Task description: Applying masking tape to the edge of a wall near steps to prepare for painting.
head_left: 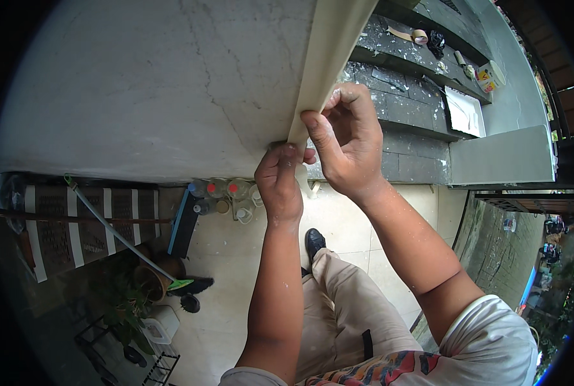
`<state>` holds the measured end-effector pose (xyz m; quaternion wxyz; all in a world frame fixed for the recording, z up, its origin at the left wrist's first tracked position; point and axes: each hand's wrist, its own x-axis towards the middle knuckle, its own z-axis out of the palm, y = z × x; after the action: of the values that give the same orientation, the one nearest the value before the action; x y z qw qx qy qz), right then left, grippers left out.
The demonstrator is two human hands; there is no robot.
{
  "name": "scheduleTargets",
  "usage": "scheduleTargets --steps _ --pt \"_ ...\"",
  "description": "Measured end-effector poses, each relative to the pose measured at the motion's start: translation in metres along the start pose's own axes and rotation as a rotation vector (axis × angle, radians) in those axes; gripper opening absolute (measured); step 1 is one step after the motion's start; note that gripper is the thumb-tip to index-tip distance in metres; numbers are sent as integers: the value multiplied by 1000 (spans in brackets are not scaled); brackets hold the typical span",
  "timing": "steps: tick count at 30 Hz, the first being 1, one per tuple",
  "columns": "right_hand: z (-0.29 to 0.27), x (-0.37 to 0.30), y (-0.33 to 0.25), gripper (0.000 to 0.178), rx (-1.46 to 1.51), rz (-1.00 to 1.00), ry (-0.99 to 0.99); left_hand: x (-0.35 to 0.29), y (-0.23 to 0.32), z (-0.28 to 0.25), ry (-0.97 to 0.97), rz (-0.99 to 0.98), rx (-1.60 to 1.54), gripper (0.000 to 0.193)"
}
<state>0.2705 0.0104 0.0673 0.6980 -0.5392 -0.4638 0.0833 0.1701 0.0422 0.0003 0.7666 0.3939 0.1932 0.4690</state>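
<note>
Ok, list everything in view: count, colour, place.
Wall: one, grey, left
Strip: one, cream, along wall edge
Steps: several, grey, right
Tape roll: one, tan, on steps
Bundle: one, black, on steps
Tub: one, mostly white, on steps
Tray: one, white, on steps
Bottles: several, clear, below wall
Brush head: one, blue-edged, beside bottles
Panel: one, white-banded, left
Broom: one, green-headed, lower left
Pot: one, brown, lower left
Plant: one, green, lower left
Bin: one, white, lower left
Floor: one, pale, below
Far edges: too dark or blurred
Shoe: one clear, black, centre
Trousers: one pair, beige, below
Shirt: one, pale, lower right
Left hand: one, bare, on strip
Right hand: one, white-specked, on strip
</note>
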Motion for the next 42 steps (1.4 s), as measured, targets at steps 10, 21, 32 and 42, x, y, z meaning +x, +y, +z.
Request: scheduleTargets --steps 10,21,32,42 --pt "-11 -1 12 39 -327 -77 -78 1 0 -5 -49 13 10 28" --pt "-7 -24 34 41 -288 94 -51 -10 -22 -22 44 -66 -11 24" --pt "2 -39 24 25 -49 175 13 -23 -24 -23 48 -89 4 23" --pt "12 -25 -8 17 28 73 130 -28 -23 -29 34 -100 -6 21"
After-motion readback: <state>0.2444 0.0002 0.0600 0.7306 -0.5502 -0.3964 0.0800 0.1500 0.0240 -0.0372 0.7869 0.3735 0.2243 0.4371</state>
